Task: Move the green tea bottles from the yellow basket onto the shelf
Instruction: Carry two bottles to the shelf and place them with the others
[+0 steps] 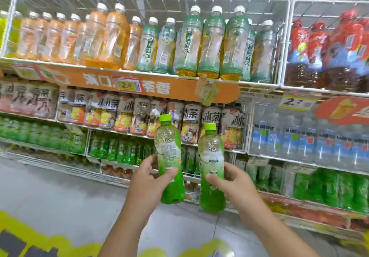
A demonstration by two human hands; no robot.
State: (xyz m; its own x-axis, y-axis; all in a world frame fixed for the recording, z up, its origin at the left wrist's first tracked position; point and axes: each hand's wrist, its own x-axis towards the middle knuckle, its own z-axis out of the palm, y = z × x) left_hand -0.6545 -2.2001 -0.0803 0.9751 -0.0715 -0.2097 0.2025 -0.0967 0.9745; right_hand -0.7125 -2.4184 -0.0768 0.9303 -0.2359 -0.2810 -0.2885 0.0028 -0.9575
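Holding Two Full Green Tea Bottles Up to the Shelves

Gripping one bottle apiece, both hands are raised in front of the drinks shelving. The left hand [148, 178] wraps its fingers and thumb around the lower middle of the left green tea bottle [169, 158], which leans slightly to the left. Just beside it, the right hand [233, 182] curls round the waist of the right green tea bottle [211, 168], its thumb lying across the label. The two bottles stand near each other without touching, caps up.

Both look filled nearly to the neck, so I judge them fairly heavy for one hand. The thin clear plastic should give a little under a squeeze, and the glossy label sleeve could slip. A hold at the waist, as here, seems soundest; grasping by the green cap [165, 117] would give less control.

Beyond the hands, low on the racks, sit rows of green-labelled bottles [119, 150], a likely destination. Above the hands, iced tea bottles [189, 124] fill a wire shelf, and higher up stand pale green bottles with white caps [209, 42]. The yellow basket is not clearly in view.
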